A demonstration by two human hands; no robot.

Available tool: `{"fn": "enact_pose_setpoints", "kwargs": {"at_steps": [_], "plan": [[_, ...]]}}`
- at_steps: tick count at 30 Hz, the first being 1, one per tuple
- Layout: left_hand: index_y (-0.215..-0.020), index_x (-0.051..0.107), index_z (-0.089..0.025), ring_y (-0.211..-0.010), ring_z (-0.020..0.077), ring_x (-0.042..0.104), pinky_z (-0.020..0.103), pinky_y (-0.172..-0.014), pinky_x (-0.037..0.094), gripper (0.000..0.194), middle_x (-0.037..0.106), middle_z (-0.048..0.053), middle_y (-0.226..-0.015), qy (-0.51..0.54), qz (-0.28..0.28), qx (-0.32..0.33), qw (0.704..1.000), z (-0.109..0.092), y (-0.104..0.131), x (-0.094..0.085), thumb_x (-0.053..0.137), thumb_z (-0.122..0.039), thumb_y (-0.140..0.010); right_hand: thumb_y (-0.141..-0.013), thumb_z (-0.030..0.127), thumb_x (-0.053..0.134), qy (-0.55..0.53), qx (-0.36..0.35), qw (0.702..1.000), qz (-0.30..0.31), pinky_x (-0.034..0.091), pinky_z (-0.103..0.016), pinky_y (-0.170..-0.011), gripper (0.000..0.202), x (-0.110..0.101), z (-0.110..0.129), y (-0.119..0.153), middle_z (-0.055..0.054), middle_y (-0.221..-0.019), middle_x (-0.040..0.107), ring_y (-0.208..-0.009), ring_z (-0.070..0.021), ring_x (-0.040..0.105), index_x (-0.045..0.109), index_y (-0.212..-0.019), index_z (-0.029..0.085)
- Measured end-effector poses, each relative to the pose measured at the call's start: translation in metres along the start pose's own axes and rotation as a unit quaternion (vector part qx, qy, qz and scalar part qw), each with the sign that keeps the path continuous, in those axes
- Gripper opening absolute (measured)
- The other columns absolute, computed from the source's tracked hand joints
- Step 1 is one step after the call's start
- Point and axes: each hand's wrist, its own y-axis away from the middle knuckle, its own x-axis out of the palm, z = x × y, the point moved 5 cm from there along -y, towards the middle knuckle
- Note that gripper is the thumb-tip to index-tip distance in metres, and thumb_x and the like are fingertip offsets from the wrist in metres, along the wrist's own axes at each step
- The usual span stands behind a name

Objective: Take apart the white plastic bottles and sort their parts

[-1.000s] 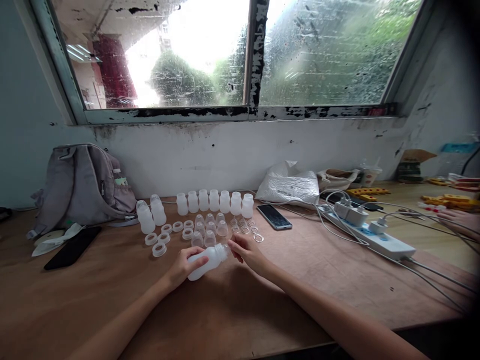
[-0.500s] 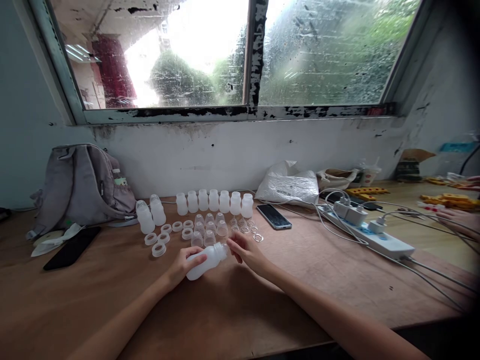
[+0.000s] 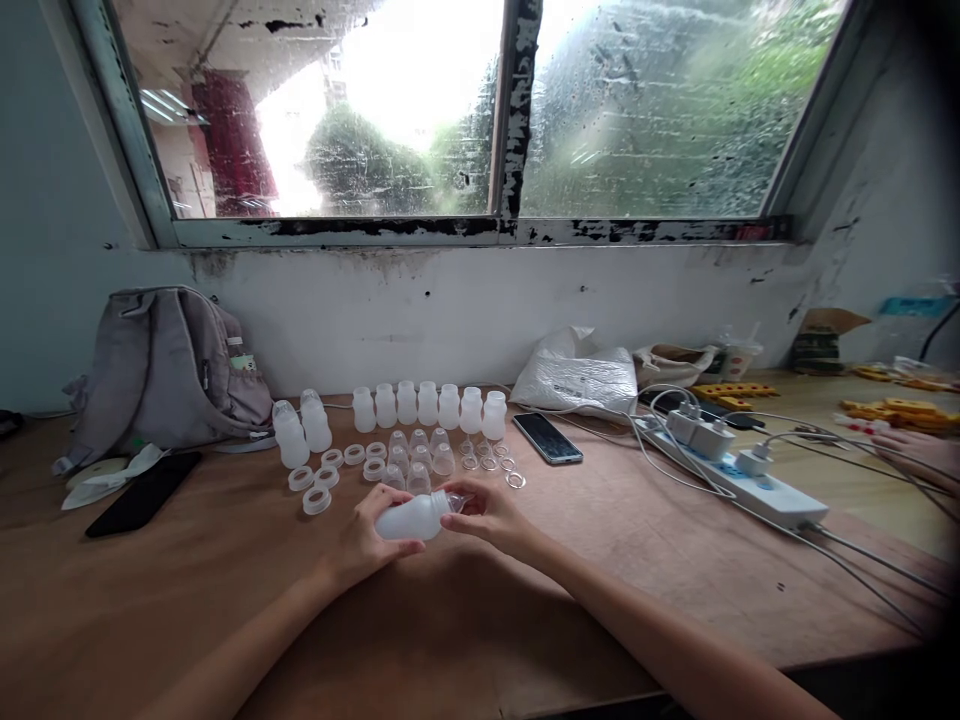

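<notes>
A frosted baby bottle [image 3: 411, 519] lies nearly level just above the table, its neck to the right. My left hand [image 3: 366, 532] is wrapped round its body, thumb along the near side. At the neck, my right hand [image 3: 491, 515] pinches a clear teat [image 3: 455, 502] against the bottle's mouth; the fingers partly hide it. Just beyond are several clear dome caps [image 3: 420, 462], with collar rings [image 3: 316, 500] to their left and small clear teats [image 3: 514, 480] to their right. Behind them stands a row of frosted bottles [image 3: 427, 405]. Two bottles with clear caps [image 3: 315, 425] stand left of that row.
A phone [image 3: 547, 438] lies right of the teats, near a silvery plastic bag [image 3: 576, 370]. Farther right are a power strip [image 3: 772, 492] with trailing cables and another person's hand [image 3: 915, 452]. A grey backpack [image 3: 161, 375] and a black phone [image 3: 142, 495] are at left.
The bottle has tipped to nearly level. My left hand has closed farther round it, and my right hand has moved in over the teat and the neck.
</notes>
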Motion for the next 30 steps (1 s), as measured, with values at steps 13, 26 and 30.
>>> {"fn": "enact_pose_setpoints", "kwargs": {"at_steps": [13, 26, 30], "plan": [[-0.11, 0.047, -0.022, -0.089, 0.018, 0.055, 0.03, -0.077, 0.047, 0.044, 0.055, 0.005, -0.098, -0.099, -0.044, 0.138, 0.985, -0.004, 0.01, 0.005, 0.059, -0.036, -0.07, -0.066, 0.04, 0.063, 0.047, -0.019, 0.998, -0.048, 0.044, -0.023, -0.053, 0.033, 0.0, -0.002, 0.002, -0.003, -0.078, 0.061, -0.06, -0.0115, 0.053, 0.061, -0.09, 0.017], [-0.112, 0.045, -0.018, -0.085, 0.0188, 0.057, 0.029, -0.074, 0.048, 0.044, 0.057, 0.008, -0.095, -0.203, -0.028, 0.196, 0.959, 0.0, 0.008, 0.004, 0.054, -0.038, -0.074, -0.066, 0.042, 0.062, -0.005, 0.029, 0.999, -0.012, 0.044, -0.021, -0.048, 0.037, 0.007, -0.016, -0.002, -0.002, -0.075, 0.057, -0.056, -0.0093, 0.051, 0.057, -0.093, 0.016], [-0.109, 0.048, -0.017, -0.084, 0.0202, 0.056, 0.03, -0.072, 0.048, 0.042, 0.059, 0.008, -0.092, -0.245, -0.03, 0.197, 0.949, 0.003, 0.006, 0.003, 0.052, -0.038, -0.074, -0.067, 0.044, 0.06, -0.007, 0.05, 0.999, -0.01, 0.042, -0.02, -0.044, 0.041, 0.01, -0.028, -0.005, 0.001, -0.067, 0.055, -0.053, -0.0089, 0.05, 0.055, -0.098, 0.017]]}}
